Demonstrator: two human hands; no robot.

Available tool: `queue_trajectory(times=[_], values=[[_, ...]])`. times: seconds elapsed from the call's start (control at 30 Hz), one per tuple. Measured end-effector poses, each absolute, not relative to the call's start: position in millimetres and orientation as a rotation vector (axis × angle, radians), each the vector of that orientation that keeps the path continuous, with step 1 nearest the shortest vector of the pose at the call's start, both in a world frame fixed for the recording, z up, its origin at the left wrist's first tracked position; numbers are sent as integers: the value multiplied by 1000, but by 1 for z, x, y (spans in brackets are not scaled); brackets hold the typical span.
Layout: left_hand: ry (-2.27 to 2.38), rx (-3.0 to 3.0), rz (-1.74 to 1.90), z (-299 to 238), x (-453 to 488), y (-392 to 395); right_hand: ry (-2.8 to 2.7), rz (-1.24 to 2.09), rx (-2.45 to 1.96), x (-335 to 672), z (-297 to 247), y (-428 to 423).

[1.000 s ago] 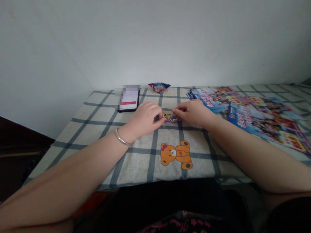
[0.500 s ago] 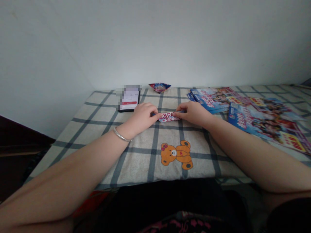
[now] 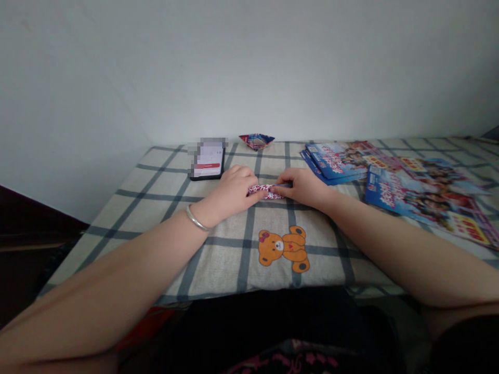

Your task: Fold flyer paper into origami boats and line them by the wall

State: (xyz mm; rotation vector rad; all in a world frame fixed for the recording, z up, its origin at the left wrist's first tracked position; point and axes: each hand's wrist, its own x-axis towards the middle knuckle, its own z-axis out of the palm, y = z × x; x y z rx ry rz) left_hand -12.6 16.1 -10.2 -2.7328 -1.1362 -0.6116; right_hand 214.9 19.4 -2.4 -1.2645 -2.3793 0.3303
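Between my two hands is a small piece of folded paper (image 3: 266, 191), printed in red and white with some blue at its right. My left hand (image 3: 238, 188) pinches its left end, thumb in front and fingers behind. The right end is pinched by my right hand (image 3: 302, 186), its thumb pressed on the front face. The paper is held low over the checked tablecloth; whether it touches the cloth I cannot tell. Behind the hands, near the wall, stands a folded paper boat (image 3: 257, 141) in red and blue.
A phone (image 3: 207, 165) with a lit screen lies left of my hands. At the right are printed leaflets, one stack (image 3: 331, 161) farther back and another leaflet (image 3: 424, 202) nearer. A bear picture (image 3: 284, 248) decorates the tablecloth (image 3: 218, 249). The white wall (image 3: 249, 67) borders the table's back.
The paper now looks narrower and flatter, with less of its printed face showing. My left hand has shifted slightly right, and the right hand's fingers have moved in and slightly down.
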Motion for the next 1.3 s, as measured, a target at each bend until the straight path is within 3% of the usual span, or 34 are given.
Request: queue_trajectory(times=[0.47,0.7,1.3], values=[[-1540,-2641,-694,-14,-6,18,-2447,144,-1290,211,-2,23],[-1503,-2573,-790,-24,-14,26,-2479,110,-1333,211,1,21],[-1360,-2560,-342,-5,-13,5,-2593,-134,-1444,216,7,16]])
